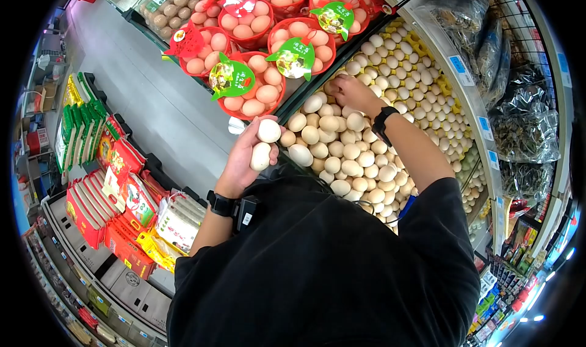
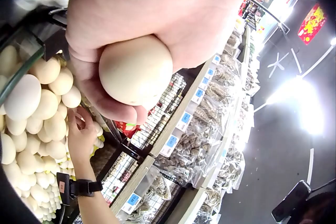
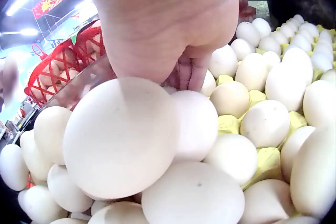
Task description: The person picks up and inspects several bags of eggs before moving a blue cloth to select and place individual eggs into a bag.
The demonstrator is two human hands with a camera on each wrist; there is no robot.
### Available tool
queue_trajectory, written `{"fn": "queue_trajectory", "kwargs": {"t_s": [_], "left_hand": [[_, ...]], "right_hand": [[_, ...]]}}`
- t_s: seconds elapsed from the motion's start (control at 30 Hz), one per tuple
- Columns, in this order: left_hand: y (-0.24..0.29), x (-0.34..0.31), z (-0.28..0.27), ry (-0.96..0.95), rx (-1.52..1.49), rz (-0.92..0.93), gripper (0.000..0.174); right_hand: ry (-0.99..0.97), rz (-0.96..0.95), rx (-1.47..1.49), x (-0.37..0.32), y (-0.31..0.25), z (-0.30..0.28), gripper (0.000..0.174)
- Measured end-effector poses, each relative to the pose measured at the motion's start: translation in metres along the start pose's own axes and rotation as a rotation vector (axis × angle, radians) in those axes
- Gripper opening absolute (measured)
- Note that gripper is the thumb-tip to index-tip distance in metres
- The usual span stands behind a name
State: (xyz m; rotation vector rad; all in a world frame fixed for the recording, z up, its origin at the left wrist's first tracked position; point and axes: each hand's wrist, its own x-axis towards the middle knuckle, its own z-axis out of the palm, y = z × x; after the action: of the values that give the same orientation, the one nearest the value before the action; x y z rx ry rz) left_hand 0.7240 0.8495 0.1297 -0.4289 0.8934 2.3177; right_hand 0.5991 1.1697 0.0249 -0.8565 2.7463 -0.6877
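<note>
My left hand (image 1: 247,158) is raised in front of my chest and grips two pale eggs (image 1: 265,142). One of them (image 2: 135,70) fills the left wrist view, held between curled fingers and palm. My right hand (image 1: 345,92) reaches forward into a loose heap of beige eggs (image 1: 342,158) in the display bin. Its fingers (image 3: 188,73) curl down round an egg at the far edge of the heap, the tips hidden behind a large egg (image 3: 121,136). The right hand (image 2: 80,132) also shows small among the eggs in the left wrist view.
Red baskets of brown eggs (image 1: 256,81) with green tags stand beyond the heap. Smaller white eggs on yellow trays (image 1: 421,78) lie to the right, below shelves of bagged goods (image 1: 519,121). Packaged goods (image 1: 116,182) fill low shelves across the grey aisle floor (image 1: 146,97) at left.
</note>
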Motion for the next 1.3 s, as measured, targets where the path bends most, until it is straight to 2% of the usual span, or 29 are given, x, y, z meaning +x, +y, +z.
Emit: {"fn": "queue_trajectory", "kwargs": {"t_s": [0.07, 0.23, 0.33, 0.37, 0.43, 0.6, 0.67, 0.73, 0.87, 0.93, 0.97, 1.03, 1.3], "left_hand": [[-0.001, 0.001, 0.000, -0.005, 0.007, -0.003, 0.040], [-0.002, 0.001, 0.000, -0.041, 0.004, -0.029, 0.039], [-0.003, -0.001, -0.001, -0.033, 0.013, -0.041, 0.040], [-0.005, -0.001, -0.001, -0.038, 0.013, -0.049, 0.040], [-0.004, -0.001, -0.002, -0.028, 0.021, -0.044, 0.040], [-0.009, 0.004, 0.000, -0.054, 0.034, -0.078, 0.037], [-0.013, 0.006, -0.001, -0.075, 0.055, -0.088, 0.036], [-0.011, 0.007, 0.003, -0.079, 0.057, -0.101, 0.036], [-0.014, 0.007, 0.003, -0.058, 0.077, -0.116, 0.040], [-0.012, 0.006, 0.004, -0.091, 0.095, -0.123, 0.040], [-0.012, 0.005, 0.006, -0.096, 0.063, -0.133, 0.040], [-0.012, 0.002, 0.010, -0.060, 0.090, -0.128, 0.040], [-0.017, -0.008, 0.003, -0.062, 0.093, -0.180, 0.040]], "right_hand": [[-0.067, 0.079, 0.064, 0.002, -0.003, -0.006, 0.024], [-0.025, 0.163, 0.191, -0.012, -0.015, -0.031, 0.027], [-0.098, 0.366, 0.339, -0.044, -0.027, -0.055, 0.039], [-0.136, 0.245, 0.261, -0.073, -0.041, -0.061, 0.039], [-0.154, 0.219, 0.173, -0.085, -0.052, -0.064, 0.042], [0.013, 0.250, 0.150, -0.109, -0.070, -0.029, 0.043], [0.093, 0.325, 0.170, -0.123, -0.074, -0.029, 0.042], [0.149, 0.241, 0.114, -0.113, -0.077, -0.021, 0.045], [0.188, 0.312, 0.086, -0.113, -0.074, -0.015, 0.043], [0.234, 0.209, 0.055, -0.117, -0.068, -0.006, 0.039], [0.265, 0.249, 0.045, -0.118, -0.067, -0.005, 0.039], [0.132, 0.248, -0.002, -0.117, -0.067, -0.006, 0.036], [0.195, 0.274, -0.014, -0.126, -0.076, -0.006, 0.030]]}}
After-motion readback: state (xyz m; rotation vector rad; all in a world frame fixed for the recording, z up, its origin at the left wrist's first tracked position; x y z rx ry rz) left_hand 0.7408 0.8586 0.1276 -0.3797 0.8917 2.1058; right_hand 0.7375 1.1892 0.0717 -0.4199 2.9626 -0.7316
